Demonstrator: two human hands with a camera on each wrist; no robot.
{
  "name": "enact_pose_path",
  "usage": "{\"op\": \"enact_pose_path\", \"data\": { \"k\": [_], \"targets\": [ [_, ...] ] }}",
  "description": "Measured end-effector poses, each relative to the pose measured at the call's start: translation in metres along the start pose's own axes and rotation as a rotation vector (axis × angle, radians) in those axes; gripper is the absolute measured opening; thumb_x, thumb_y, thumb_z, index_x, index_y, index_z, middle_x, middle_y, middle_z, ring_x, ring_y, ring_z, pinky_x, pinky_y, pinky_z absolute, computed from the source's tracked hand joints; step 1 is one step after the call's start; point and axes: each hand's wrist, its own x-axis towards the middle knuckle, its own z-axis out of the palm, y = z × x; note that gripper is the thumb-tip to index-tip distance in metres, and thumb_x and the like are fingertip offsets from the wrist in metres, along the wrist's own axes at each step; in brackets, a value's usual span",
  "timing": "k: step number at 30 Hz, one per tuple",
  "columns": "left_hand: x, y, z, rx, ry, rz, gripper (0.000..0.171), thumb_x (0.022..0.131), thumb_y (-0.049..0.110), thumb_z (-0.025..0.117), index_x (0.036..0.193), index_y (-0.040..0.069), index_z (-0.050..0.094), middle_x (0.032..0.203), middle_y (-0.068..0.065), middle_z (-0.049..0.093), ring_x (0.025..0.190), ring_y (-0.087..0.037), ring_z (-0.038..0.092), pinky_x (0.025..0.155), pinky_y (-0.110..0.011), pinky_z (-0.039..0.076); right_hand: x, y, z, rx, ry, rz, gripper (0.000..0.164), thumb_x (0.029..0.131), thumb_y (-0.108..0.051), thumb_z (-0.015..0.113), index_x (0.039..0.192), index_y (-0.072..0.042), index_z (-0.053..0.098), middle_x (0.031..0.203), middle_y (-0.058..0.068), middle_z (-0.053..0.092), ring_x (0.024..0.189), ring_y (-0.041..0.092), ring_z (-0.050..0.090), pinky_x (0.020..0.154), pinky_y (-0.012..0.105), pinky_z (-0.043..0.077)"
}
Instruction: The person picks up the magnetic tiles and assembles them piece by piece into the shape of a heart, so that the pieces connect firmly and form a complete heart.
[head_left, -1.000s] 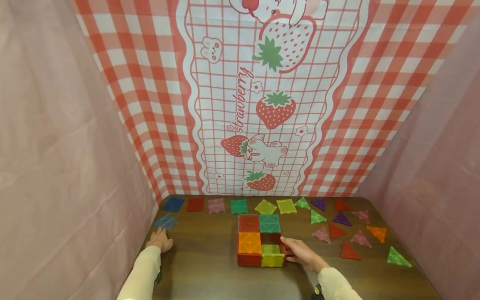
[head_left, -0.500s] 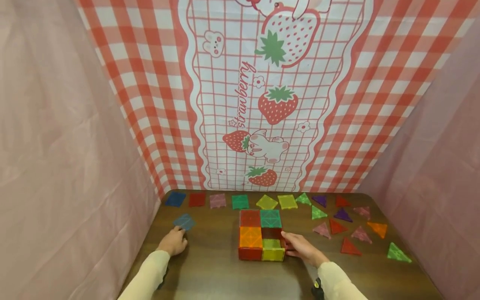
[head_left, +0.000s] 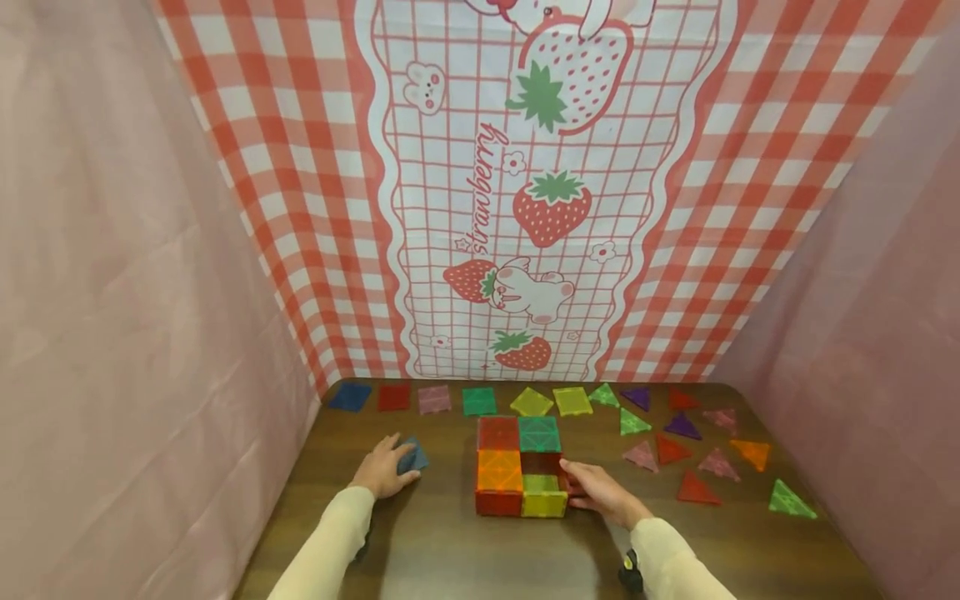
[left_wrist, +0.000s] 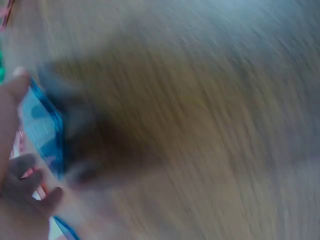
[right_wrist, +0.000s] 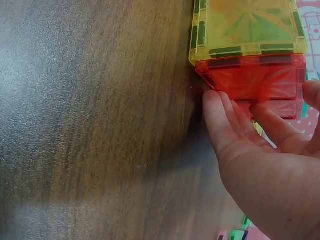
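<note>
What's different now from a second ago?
The left hand has slid to the right, towards the box of see-through coloured plastic tiles. It brought the blue see-through square plastic tile along: that was at the left side, by its fingertips, and now the hand holds it. The right hand stayed at the box's right side, and the box's top gap is still open.

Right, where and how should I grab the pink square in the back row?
Probably by its left and right edges, from above and the near side: the pink square lies flat, with gaps to the red square and green square beside it, and the patterned cloth rises just behind.
</note>
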Motion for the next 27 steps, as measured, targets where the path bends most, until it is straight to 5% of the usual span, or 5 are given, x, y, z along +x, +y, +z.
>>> {"op": "enact_pose_path", "data": {
  "k": [5,11,18,22,27],
  "targets": [
    [0.002,0.011,0.003,0.04,-0.049,-0.064,0.059,0.091,0.029,0.077,0.141,0.006,0.057,0.142,-0.034,0.049,0.129,-0.053,0.05,0.103,-0.064,0.045,0.001,0.0,0.003,0.006,0.004,0.009,0.078,0.105,-0.044,0.049,0.148,0.018,0.031,0.131,0.03,0.055,0.105,0.024,0.061,0.095,0.045,0.056],
    [0.014,0.028,-0.004,0.007,-0.02,-0.032,0.068,0.079,0.025,0.085,0.137,0.007,0.053,0.127,-0.025,0.058,0.116,-0.043,0.054,0.098,-0.06,0.047,0.003,0.002,0.001,0.002,0.009,0.0,0.076,0.106,-0.044,0.047,0.148,0.018,0.033,0.128,0.027,0.057,0.106,0.023,0.062,0.097,0.046,0.055],
    [0.036,0.081,-0.035,-0.084,0.114,0.189,0.066,0.076,0.029,0.083,0.132,0.013,0.053,0.131,-0.016,0.057,0.119,-0.035,0.053,0.101,-0.055,0.045,0.004,0.004,-0.001,-0.005,0.014,-0.008,0.071,0.106,-0.043,0.048,0.145,0.016,0.039,0.116,0.018,0.061,0.098,0.017,0.064,0.094,0.043,0.056],
    [0.042,0.12,-0.044,-0.105,0.061,0.332,0.065,0.08,0.031,0.082,0.135,0.015,0.053,0.134,-0.009,0.058,0.125,-0.029,0.053,0.106,-0.049,0.046,0.005,0.003,-0.001,-0.014,0.034,-0.018,0.07,0.105,-0.042,0.049,0.145,0.015,0.04,0.116,0.017,0.062,0.099,0.016,0.064,0.096,0.043,0.055],
    [0.044,0.157,-0.036,-0.081,-0.058,0.41,0.066,0.081,0.035,0.083,0.136,0.018,0.051,0.133,-0.001,0.059,0.123,-0.02,0.051,0.102,-0.038,0.049,0.004,0.004,0.001,-0.026,0.054,-0.02,0.071,0.105,-0.043,0.051,0.146,0.014,0.041,0.12,0.017,0.061,0.106,0.022,0.063,0.1,0.044,0.054]
  ]
}}
